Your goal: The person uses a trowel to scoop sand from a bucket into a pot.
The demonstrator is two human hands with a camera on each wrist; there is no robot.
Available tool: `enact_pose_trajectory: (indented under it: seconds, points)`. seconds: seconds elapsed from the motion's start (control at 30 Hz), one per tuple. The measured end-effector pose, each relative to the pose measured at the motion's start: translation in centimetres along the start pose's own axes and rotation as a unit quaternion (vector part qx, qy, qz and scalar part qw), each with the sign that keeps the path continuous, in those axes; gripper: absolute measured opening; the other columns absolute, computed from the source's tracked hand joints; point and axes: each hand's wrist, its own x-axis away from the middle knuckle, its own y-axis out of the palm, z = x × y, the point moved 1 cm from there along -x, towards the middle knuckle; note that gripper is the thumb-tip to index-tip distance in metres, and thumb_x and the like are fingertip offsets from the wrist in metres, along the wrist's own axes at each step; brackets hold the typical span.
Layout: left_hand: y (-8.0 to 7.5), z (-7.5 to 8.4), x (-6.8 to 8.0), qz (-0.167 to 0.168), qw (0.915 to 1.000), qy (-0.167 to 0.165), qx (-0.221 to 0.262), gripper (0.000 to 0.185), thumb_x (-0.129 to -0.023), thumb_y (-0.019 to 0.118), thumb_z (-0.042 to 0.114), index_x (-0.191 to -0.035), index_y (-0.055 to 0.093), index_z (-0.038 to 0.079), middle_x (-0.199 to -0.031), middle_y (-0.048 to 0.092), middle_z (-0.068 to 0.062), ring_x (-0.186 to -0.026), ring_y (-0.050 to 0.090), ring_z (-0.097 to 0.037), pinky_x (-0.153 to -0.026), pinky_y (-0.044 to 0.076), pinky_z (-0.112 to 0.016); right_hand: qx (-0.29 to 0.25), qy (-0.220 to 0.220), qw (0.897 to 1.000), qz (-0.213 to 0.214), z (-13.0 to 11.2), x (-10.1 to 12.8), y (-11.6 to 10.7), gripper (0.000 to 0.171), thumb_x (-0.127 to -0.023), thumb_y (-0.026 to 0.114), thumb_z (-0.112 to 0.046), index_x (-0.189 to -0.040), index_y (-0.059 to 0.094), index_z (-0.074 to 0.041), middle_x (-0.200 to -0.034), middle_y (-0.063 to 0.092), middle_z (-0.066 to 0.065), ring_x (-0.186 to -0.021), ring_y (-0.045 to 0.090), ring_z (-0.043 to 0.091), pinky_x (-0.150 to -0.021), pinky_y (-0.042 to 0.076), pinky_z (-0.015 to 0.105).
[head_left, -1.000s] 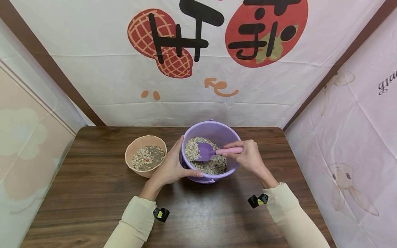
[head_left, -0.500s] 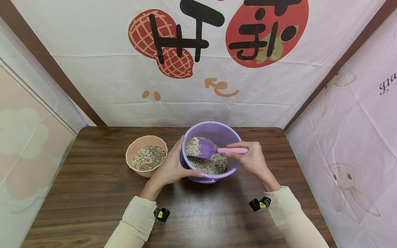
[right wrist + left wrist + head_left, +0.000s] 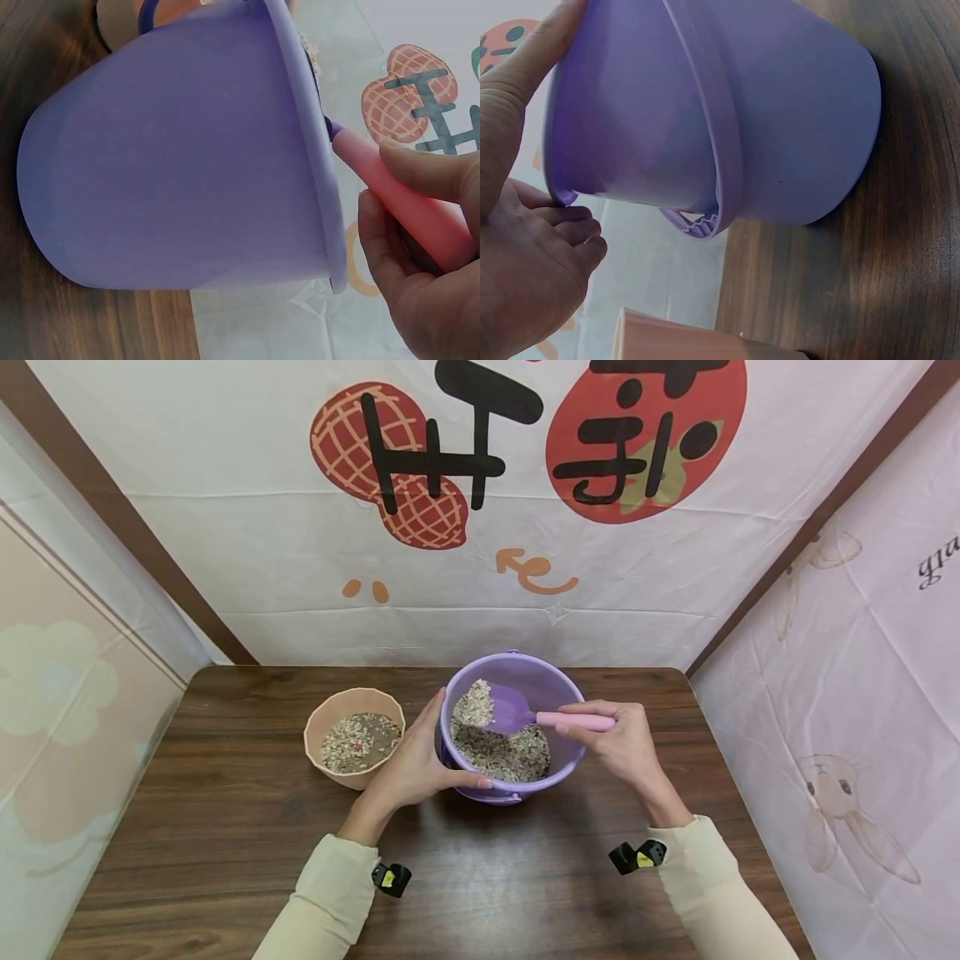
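A purple bucket [image 3: 525,670] stands on the table, partly filled with pale and dark flaky grains [image 3: 513,756]. My left hand [image 3: 412,764] grips its left rim, with the thumb along the near side. In the left wrist view, the fingertips [image 3: 585,229] curl in at the rim. My right hand [image 3: 618,743] pinches the pink handle [image 3: 379,172] of a toy shovel between thumb and fingers. The shovel's purple blade [image 3: 512,708] is over the grains inside the bucket, bearing a heap of pale flakes [image 3: 476,704] at its tip.
Left of the bucket sits a peach bowl [image 3: 321,727] with similar grains and a small red bit. The brown wooden table [image 3: 225,827] ends at a printed cloth wall [image 3: 420,627] behind, with more cloth walls on both sides. The bucket's own handle [image 3: 720,127] hangs down.
The right hand has drawn the shovel rightward and raised its loaded blade from the grains, tilting the blade toward the far side. The left hand and bucket stay in place.
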Motion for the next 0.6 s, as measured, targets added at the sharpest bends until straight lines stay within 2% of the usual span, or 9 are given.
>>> enact_pose_trajectory:
  seconds: [0.27, 0.43, 0.6]
  points:
    - [0.0, 0.0, 0.0, -0.001, 1.0, -0.003, 0.0, 0.149, -0.052, 0.097, 0.059, -0.165, 0.01, 0.016, -0.167, 0.02, -0.005, -0.149, 0.025, -0.024, -0.12, 0.024, -0.049, -0.01, -0.013, 1.0, 0.015, -0.3, 0.3, -0.6, 0.03, -0.077, 0.091, -0.014, -0.103, 0.081, -0.004, -0.092, 0.077, 0.012, -0.084, 0.073, 0.01, -0.064, 0.057, 0.02]
    - [0.0, 0.1, 0.1, 0.0, 1.0, -0.006, -0.005, 0.15, -0.052, 0.097, 0.059, -0.164, 0.009, 0.014, -0.167, 0.02, -0.008, -0.15, 0.025, -0.027, -0.12, 0.024, -0.05, -0.018, -0.018, 0.999, 0.019, -0.6, 0.4, -1.0, 0.029, -0.077, 0.091, -0.011, -0.103, 0.08, -0.002, -0.089, 0.077, 0.014, -0.077, 0.072, 0.01, -0.061, 0.057, 0.022]
    - [-0.1, 0.3, 0.1, 0.0, 1.0, -0.007, -0.004, 0.151, -0.052, 0.098, 0.057, -0.164, 0.009, 0.012, -0.167, 0.019, -0.01, -0.15, 0.024, -0.029, -0.12, 0.023, -0.052, -0.02, -0.021, 0.999, 0.019, -0.9, 0.5, -1.4, 0.029, -0.078, 0.09, -0.01, -0.103, 0.08, -0.001, -0.089, 0.077, 0.015, -0.077, 0.073, 0.012, -0.063, 0.059, 0.024]
